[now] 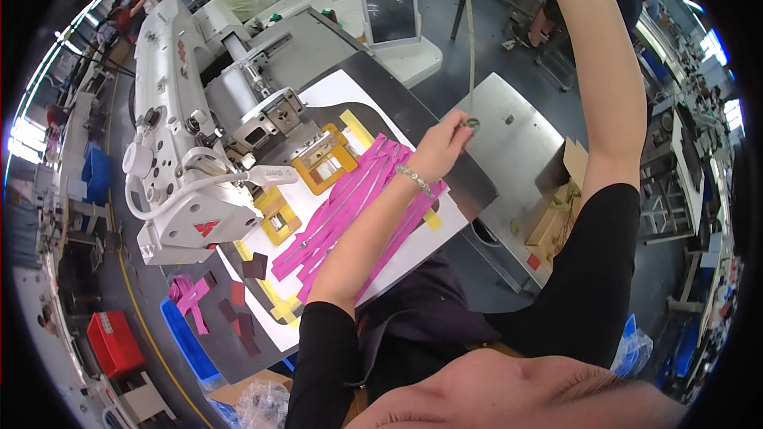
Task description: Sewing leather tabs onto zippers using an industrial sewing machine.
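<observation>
My left hand (pixel 445 144), a beaded bracelet at its wrist, is closed at the right edge of the machine table. Its fingers pinch the lower end of a long, narrow, pale tape (pixel 470 40), which rises taut toward the top edge. A small dark green piece (pixel 474 124) shows at the fingertips; what it is I cannot tell. Beneath the left forearm lie magenta zippers (pixel 350 206), side by side on a white board (pixel 441 242). My right arm reaches up out of the picture, so the right hand is hidden.
On the left stands a large white sewing machine (pixel 179 127) with yellow clamp frames (pixel 326 163). Dark red swatches (pixel 242 314) and a magenta zipper piece (pixel 191 298) lie nearby. A metal side table (pixel 509 135) holds a cardboard box (pixel 556 214). A screen (pixel 391 14) stands behind.
</observation>
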`<state>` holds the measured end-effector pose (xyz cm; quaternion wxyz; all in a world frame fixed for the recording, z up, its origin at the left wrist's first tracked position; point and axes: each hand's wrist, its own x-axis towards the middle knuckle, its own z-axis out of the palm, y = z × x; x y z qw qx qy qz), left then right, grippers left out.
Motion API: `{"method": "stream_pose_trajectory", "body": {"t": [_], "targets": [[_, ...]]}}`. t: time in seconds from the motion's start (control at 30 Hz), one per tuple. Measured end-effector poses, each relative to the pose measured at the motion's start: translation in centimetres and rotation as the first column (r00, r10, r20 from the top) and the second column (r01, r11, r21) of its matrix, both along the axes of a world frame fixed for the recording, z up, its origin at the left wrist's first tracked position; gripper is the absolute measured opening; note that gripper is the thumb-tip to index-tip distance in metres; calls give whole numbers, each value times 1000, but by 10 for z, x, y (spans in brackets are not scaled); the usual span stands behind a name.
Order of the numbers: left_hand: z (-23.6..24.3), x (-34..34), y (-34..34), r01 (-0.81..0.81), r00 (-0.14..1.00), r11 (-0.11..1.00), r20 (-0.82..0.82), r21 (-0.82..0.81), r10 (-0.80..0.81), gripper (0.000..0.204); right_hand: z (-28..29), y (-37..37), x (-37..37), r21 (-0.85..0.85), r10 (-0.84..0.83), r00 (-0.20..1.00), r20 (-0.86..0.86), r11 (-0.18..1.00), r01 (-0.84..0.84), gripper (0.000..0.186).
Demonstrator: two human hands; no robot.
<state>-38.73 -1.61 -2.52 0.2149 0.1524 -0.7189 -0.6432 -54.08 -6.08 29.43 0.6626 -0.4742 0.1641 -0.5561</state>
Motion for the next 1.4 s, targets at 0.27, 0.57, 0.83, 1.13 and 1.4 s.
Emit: {"method": "stream_pose_trajectory", "body": {"t": [0.27, 0.57, 0.83, 1.13, 1.4], "targets": [[-18, 39, -101, -502, 757, 294, -249, -813, 604, 15, -78, 33, 14, -94, -506, 809, -298, 859, 503, 39], [-75, 66, -96, 32, 686, 327, 258, -945, 680, 41, -217, 50, 19, 52, -47, 449, -892, 977, 206, 34], [-20, 134, -30, 139, 849, 456, 343, -879, 401, 59, -296, 52, 8, -423, -379, -238, -894, 891, 168, 42], [15, 286, 44, 109, 888, 877, 443, -468, 126, 52, -301, 85, 50, -405, -420, -36, -907, 845, 349, 40], [-4, 390, 82, -425, 531, 662, 422, -618, 735, 25, -317, 97, 115, -478, -517, 97, -851, 837, 267, 33]]}}
